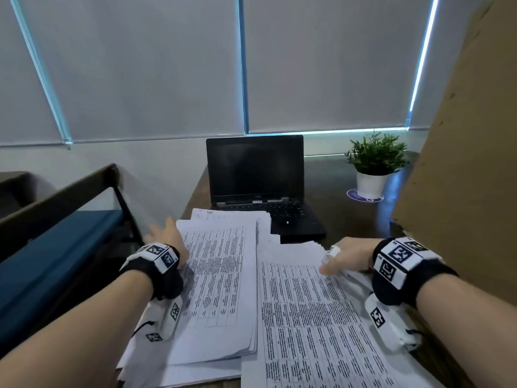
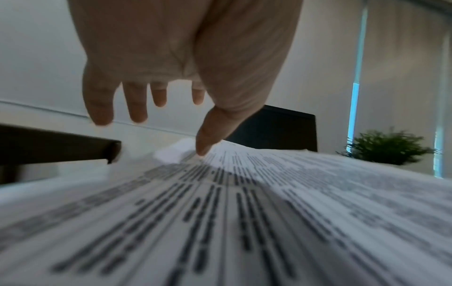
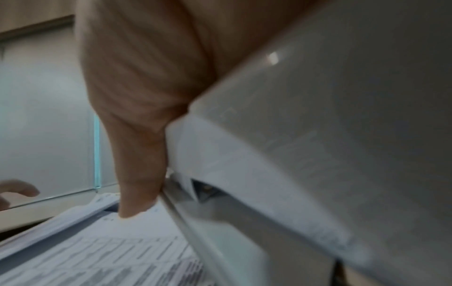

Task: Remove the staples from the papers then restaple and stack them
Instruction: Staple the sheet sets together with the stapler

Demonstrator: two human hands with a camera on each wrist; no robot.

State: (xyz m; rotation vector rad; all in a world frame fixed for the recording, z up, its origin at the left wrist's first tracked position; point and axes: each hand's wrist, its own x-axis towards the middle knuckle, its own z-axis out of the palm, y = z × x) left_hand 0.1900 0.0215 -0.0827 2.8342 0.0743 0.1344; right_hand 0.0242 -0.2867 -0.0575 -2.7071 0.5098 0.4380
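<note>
Two piles of printed papers cover the desk: a left pile and a right pile. My left hand lies at the far left edge of the left pile with its fingers stretched out. In the left wrist view its thumb touches the top sheet and the other fingers hover. My right hand rests on the right pile and grips a white stapler. The right wrist view shows the stapler close up, with the thumb along its side above the papers.
An open black laptop stands behind the papers, its front partly covered by sheets. A potted plant sits at the back right of the dark table. A brown panel rises on the right. A blue-cushioned seat is on the left.
</note>
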